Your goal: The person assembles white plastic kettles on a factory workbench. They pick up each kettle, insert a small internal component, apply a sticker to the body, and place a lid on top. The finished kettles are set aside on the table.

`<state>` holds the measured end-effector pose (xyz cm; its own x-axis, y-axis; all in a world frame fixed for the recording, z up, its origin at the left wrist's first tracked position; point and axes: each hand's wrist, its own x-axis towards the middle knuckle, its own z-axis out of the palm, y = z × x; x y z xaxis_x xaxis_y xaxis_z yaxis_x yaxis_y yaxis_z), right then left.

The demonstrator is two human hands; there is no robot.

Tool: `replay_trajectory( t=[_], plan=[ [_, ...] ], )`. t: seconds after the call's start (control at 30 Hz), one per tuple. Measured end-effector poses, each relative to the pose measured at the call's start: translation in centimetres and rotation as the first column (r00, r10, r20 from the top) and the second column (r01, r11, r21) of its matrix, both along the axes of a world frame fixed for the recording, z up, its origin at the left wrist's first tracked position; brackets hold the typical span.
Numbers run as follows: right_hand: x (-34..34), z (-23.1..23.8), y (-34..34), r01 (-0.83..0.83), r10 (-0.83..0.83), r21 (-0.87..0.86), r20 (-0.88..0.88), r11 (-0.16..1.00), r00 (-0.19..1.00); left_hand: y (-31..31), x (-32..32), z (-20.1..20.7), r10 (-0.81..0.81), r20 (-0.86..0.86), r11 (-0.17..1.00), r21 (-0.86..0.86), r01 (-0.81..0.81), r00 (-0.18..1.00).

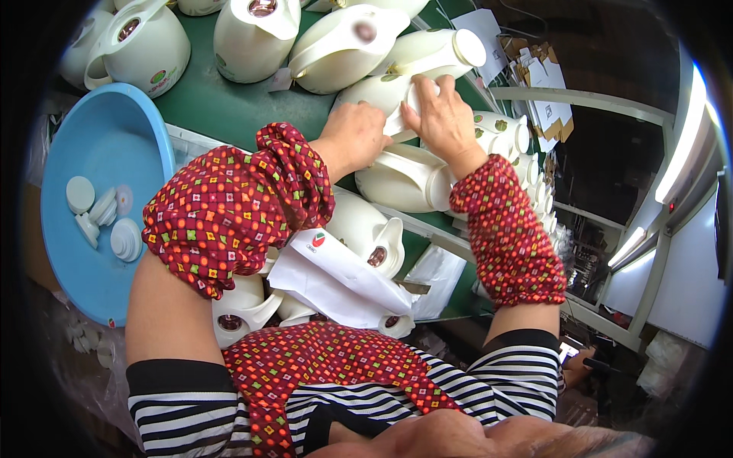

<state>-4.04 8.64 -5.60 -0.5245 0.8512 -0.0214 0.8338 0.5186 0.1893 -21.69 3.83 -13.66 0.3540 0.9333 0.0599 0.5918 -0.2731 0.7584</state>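
As the right hand [445,118] clamps its fingers round the lid [413,101] of a jug [370,90], far centre, the left hand [355,133] bunches against it, exact grip unclear; capped jugs [397,181] at right look done, open jugs [254,42] far left look undone, loose lids [126,240] in the basin [76,267].

Light: bright across the green worktable [229,114], soft sheen on cream jugs [382,88] | Source: tube lamp [684,145] at right, glaring white | Shadow: upper-right background dim | Lens: fisheye, edges curved, black rounded border | Focus: distant right-hand details soft
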Motion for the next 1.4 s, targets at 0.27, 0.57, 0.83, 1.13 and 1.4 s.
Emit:
replay_trajectory(
  t=[0.27, 0.57, 0.83, 1.13, 1.4],
  plan=[
    [-1.7, 0.3, -1.2, 0.182, -0.176, 0.063, -0.091, 0.981, 0.98, -0.4, 0.0, 0.6, -0.02, -0.004, 0.998, -0.059, 0.019, 1.0],
    [-2.0, -1.4, -1.9, 0.375, -0.357, 0.1, -0.157, 0.922, 0.921, -2.1, 2.3, 1.3, 0.094, -0.007, 0.984, -0.148, -0.094, 0.996],
    [0.5, 4.9, 4.2, 0.412, -0.416, 0.077, 0.051, 0.908, 0.908, -1.0, -0.2, 4.6, -0.114, 0.023, 0.932, -0.344, 0.115, 0.993],
    [5.5, 3.2, 16.0, 0.598, -0.558, -0.217, 0.221, 0.771, 0.8, 6.6, 5.7, 3.9, -0.143, -0.032, 0.948, 0.284, 0.146, 0.989],
    [8.1, 5.3, 13.9, -0.066, 0.076, -0.322, 0.018, 0.944, 0.997, 6.3, 6.7, 3.2, -0.181, -0.107, 0.972, 0.134, 0.194, 0.978]
  ],
)
